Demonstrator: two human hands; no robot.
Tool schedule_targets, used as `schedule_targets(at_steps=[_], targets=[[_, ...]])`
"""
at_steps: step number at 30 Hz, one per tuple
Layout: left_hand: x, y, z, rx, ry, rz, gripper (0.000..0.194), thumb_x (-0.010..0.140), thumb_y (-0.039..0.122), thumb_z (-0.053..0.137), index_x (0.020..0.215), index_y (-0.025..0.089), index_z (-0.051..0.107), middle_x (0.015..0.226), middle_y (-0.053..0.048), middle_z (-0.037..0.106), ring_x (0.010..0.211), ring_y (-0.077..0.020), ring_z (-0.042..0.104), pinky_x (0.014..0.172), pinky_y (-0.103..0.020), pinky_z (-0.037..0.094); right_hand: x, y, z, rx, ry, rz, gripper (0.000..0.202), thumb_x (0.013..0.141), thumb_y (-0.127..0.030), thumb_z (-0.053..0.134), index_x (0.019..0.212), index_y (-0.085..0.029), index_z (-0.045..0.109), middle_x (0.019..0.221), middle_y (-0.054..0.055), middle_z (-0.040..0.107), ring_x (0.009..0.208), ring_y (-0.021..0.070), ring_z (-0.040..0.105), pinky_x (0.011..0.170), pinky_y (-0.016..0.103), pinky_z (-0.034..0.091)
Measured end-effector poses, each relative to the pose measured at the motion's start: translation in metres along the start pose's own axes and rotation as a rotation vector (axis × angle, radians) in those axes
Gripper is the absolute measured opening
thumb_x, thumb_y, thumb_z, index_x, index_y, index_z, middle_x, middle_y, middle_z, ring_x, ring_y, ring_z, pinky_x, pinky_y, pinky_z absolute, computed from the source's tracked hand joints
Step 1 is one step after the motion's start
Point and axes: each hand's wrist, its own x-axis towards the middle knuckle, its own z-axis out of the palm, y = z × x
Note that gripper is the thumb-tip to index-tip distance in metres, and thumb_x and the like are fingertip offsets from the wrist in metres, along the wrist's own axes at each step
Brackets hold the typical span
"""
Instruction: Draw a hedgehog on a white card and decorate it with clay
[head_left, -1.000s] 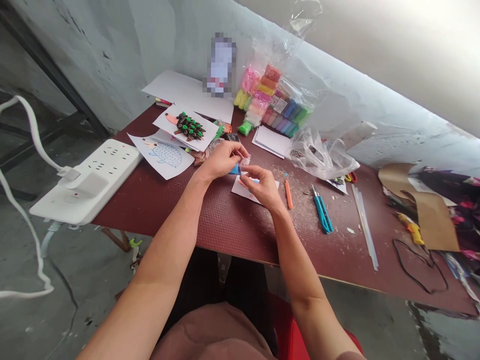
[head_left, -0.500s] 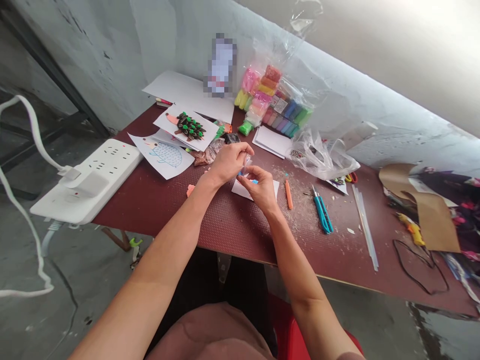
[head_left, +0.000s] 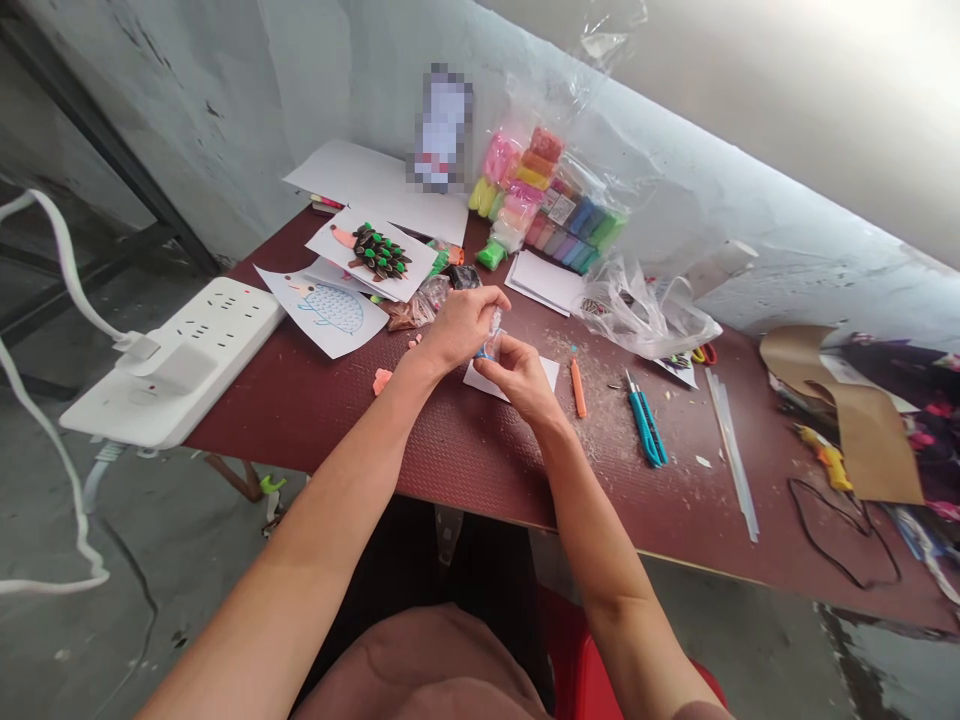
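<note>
Both hands meet over the middle of the table, around a small clear plastic packet (head_left: 493, 338) with something blue in it. My left hand (head_left: 463, 325) has its fingers closed on the packet's upper part. My right hand (head_left: 523, 374) pinches the lower end between thumb and fingers. Beneath them lies a small white card (head_left: 549, 374), partly covered by the right hand. To the left, a lump of salmon-pink clay (head_left: 382, 381) rests on the table beside the left forearm.
An orange tool (head_left: 577, 388), a teal cutter (head_left: 646, 420) and clear sticks (head_left: 731, 455) lie to the right. Hedgehog pictures (head_left: 330, 312), bagged colored clay (head_left: 559, 215) and a crumpled plastic bag (head_left: 649, 315) are farther back. A power strip (head_left: 217, 340) stands at left.
My right hand has shifted slightly at the packet, its fingers more tucked in. The blue bit that showed over the white card is no longer visible there.
</note>
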Motion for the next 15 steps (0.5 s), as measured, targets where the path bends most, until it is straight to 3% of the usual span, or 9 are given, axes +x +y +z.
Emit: schedule_targets(at_steps=[5, 9, 15], targets=[[0.0001, 0.0021, -0.0015, -0.068, 0.018, 0.003, 0.030, 0.093, 0.010, 0.047, 0.097, 0.014, 0.076, 0.081, -0.004, 0.075, 0.072, -0.0160, 0.065, 0.072, -0.027, 0.048, -0.0022, -0.0025, -0.0008, 0.189, 0.047, 0.037, 0.021, 0.074, -0.037, 0.075, 0.077, -0.023, 0.060, 0.075, -0.003, 0.056, 0.074, 0.0145, 0.046, 0.073, 0.030, 0.039], [0.0005, 0.0018, -0.0030, -0.069, 0.005, -0.016, 0.031, 0.093, 0.010, 0.046, 0.099, 0.014, 0.076, 0.083, -0.005, 0.076, 0.072, -0.0160, 0.065, 0.071, -0.026, 0.048, -0.0041, -0.0027, -0.0023, 0.227, 0.086, 0.068, 0.031, 0.073, -0.041, 0.081, 0.072, -0.023, 0.056, 0.073, -0.003, 0.054, 0.071, 0.0132, 0.045, 0.069, 0.029, 0.038], [0.0007, 0.0017, -0.0021, 0.005, -0.012, -0.011, 0.033, 0.092, 0.008, 0.046, 0.100, 0.015, 0.077, 0.086, -0.005, 0.078, 0.078, -0.0176, 0.068, 0.077, -0.028, 0.050, -0.0053, -0.0038, -0.0026, 0.216, 0.074, 0.079, 0.034, 0.073, -0.049, 0.085, 0.080, -0.022, 0.065, 0.077, -0.001, 0.061, 0.071, 0.0138, 0.051, 0.068, 0.029, 0.043]])
